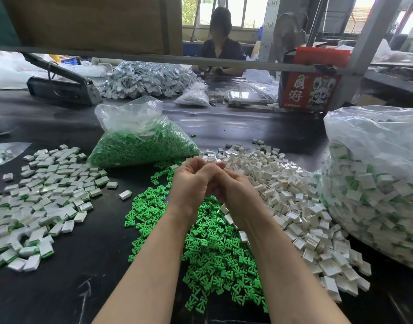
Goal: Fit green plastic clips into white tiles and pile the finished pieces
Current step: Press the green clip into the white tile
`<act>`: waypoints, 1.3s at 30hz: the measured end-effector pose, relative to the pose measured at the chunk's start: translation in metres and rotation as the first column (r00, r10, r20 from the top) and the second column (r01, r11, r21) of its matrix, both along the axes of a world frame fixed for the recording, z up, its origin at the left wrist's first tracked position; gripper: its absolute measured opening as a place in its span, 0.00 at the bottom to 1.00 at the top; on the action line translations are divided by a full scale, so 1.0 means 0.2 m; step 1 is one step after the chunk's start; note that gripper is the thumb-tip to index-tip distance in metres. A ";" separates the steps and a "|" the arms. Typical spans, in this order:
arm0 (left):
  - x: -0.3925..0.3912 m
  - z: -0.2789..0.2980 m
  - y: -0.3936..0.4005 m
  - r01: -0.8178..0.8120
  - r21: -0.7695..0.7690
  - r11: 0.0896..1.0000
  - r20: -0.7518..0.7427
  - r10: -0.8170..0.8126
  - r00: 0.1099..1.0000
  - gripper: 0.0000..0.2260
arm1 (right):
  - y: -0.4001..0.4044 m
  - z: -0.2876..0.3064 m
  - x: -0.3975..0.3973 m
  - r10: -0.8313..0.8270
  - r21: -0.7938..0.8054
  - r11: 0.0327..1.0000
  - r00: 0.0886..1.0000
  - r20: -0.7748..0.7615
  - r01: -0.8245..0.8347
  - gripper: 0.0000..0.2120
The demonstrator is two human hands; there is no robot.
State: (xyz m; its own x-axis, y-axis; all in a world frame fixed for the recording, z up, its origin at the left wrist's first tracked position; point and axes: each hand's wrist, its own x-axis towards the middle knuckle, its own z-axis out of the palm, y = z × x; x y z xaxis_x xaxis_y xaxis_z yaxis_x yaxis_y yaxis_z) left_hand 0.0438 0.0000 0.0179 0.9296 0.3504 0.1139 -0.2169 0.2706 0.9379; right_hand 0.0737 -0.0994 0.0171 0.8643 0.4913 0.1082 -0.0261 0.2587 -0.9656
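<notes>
red box (306,90) far right | seated person (220,43) opposite | grey tool (62,86)

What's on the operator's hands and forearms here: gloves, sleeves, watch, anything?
Nothing worn. The left hand and right hand are bare, no gloves or finger cots on the fingers. Both forearms are uncovered down to the frame edge: no sleeves, watch, wristband or rings visible.
</notes>
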 end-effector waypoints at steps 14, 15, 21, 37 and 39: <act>0.01 -0.02 -0.01 0.016 -0.063 0.998 0.015 -0.015 1.000 0.04 | 0.01 0.00 -0.01 -0.029 -0.019 0.999 1.000 -0.006 0.029 0.13; 0.01 -0.02 -0.01 0.016 -0.064 0.998 0.016 -0.015 1.000 0.04 | 0.01 0.00 -0.01 -0.030 -0.022 0.999 1.000 -0.006 0.030 0.13; 0.02 -0.04 -0.01 0.019 -0.060 0.998 0.011 -0.019 1.000 0.04 | 0.01 -0.01 -0.01 -0.036 -0.039 0.999 0.999 -0.001 0.036 0.14; 0.03 -0.06 0.00 0.006 -0.035 0.999 0.014 -0.006 1.000 0.07 | 0.01 -0.02 -0.01 -0.044 -0.063 0.997 0.999 -0.012 0.044 0.14; 0.03 -0.06 0.00 0.000 -0.026 1.000 0.004 0.000 1.000 0.08 | 0.01 -0.02 -0.01 -0.047 -0.056 0.997 0.999 -0.010 0.046 0.14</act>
